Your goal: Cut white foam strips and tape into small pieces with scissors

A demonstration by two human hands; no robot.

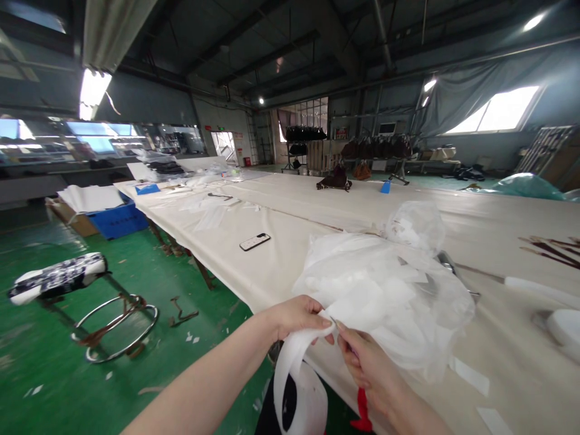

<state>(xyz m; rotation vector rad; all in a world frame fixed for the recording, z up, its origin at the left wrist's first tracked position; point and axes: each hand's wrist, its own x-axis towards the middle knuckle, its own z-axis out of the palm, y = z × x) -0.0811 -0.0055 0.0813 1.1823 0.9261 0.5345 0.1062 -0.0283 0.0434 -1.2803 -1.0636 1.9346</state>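
My left hand [306, 318] pinches a white strip of tape [290, 356] between thumb and fingers near its end. The strip loops down to a white roll [312, 396] low in front of my lap. Close against the strip's end, my right hand [362, 356] is closed, its fingertips almost meeting my left thumb. A red-handled tool [362, 412] sticks out below the right palm; its working end is hidden by the fingers. Just beyond both hands, a large clear plastic bag [385, 290] full of white pieces lies on the table.
The long cream-covered table [290, 211] carries a phone [255, 242], a dark bag [334, 181], and a white roll [566, 329] at right. Brown straps [553, 249] lie at the far right. On the green floor stand a stool [58, 278] and a blue box [118, 220].
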